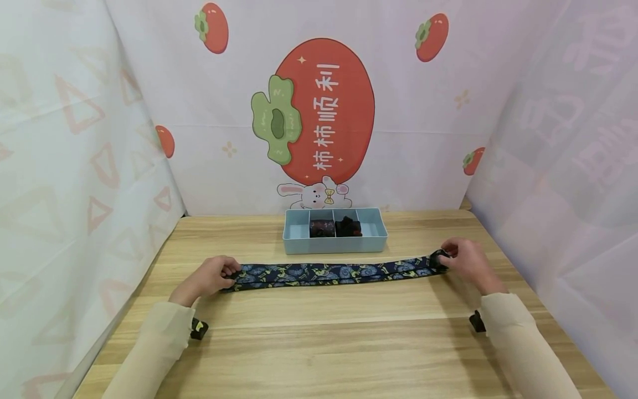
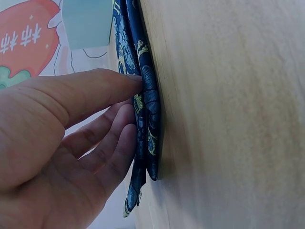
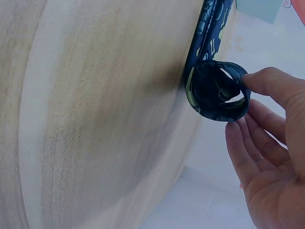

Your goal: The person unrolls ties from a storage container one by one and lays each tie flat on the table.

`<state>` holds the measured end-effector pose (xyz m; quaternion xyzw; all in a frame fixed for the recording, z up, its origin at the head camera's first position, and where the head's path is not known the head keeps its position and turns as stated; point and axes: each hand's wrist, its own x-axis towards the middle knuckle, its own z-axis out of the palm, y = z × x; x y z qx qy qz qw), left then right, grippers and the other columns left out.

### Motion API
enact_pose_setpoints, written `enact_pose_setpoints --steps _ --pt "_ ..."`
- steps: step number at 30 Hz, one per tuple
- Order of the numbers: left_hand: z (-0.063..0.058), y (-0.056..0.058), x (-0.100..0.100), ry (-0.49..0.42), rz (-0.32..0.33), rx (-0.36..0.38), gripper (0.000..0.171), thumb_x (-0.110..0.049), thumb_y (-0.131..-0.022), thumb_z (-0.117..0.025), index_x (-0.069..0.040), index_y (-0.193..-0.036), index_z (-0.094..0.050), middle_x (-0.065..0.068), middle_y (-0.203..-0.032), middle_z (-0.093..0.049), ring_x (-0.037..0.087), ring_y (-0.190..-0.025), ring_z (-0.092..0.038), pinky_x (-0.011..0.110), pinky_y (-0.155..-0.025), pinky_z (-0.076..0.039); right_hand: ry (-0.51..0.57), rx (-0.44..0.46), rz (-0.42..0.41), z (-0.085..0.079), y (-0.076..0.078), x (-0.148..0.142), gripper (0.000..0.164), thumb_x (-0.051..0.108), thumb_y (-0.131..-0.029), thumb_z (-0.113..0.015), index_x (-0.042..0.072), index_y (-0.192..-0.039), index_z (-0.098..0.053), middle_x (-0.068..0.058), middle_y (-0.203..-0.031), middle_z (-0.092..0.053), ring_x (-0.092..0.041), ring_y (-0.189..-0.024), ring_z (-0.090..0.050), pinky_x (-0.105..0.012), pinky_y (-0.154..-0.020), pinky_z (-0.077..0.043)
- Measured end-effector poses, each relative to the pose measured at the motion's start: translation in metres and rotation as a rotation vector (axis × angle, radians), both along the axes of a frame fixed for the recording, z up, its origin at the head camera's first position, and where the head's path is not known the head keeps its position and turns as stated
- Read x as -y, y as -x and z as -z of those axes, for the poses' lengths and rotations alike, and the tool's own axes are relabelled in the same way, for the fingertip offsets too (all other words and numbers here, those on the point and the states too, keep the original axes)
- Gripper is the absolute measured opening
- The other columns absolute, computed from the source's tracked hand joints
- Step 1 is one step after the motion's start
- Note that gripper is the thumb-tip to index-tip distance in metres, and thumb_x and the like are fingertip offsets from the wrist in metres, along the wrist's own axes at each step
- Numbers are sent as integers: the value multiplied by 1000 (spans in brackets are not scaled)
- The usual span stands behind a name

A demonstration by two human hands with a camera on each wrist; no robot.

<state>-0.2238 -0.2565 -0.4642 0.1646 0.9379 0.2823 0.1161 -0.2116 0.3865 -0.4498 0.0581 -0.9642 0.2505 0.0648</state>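
Observation:
A dark blue necktie (image 1: 319, 274) with blue and yellow figures stretches in layers across the wooden table. At its left end my left hand (image 1: 211, 275) pinches the cloth. The left wrist view shows the thumb (image 2: 112, 86) on one face of the layers and the fingers (image 2: 116, 148) against the other. My right hand (image 1: 466, 260) holds the right end, which curls into a loose, hollow roll (image 3: 198, 95). In the right wrist view, thumb and fingertips touch the outer side of that roll.
Behind the necktie stands a light blue divided box (image 1: 334, 245). Its two middle compartments hold a dark red roll (image 1: 322, 228) and a dark crumpled bundle (image 1: 348, 226). A printed cloth (image 1: 408, 111) hangs at the back, with more cloth along both sides of the table (image 1: 319, 354).

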Motion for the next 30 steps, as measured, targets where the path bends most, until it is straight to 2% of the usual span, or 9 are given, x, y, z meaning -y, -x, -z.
enact_pose_setpoints --steps 11,24,30 --pt "0 -2 8 22 -23 -2 28 6 -91 -74 3 -118 -71 14 -106 -70 25 -97 -65 43 -85 -59 19 15 38 0 1 -4 27 9 -94 -74 -11 -112 -71 -27 -102 -74 -39 -93 -71 -53 -81 -60" --pt "-1 -3 12 27 -35 -12 28 5 -91 -75 1 -118 -72 13 -106 -71 24 -96 -65 42 -84 -59 31 63 77 9 6 -7 25 7 -97 -72 -12 -114 -69 -27 -103 -73 -37 -93 -70 -51 -81 -61" --pt "-3 -3 12 22 -33 -12 28 6 -90 -75 2 -118 -72 14 -105 -71 24 -96 -65 42 -83 -59 23 41 71 3 7 -4 27 9 -98 -70 -12 -116 -69 -28 -104 -73 -38 -94 -69 -53 -82 -60"
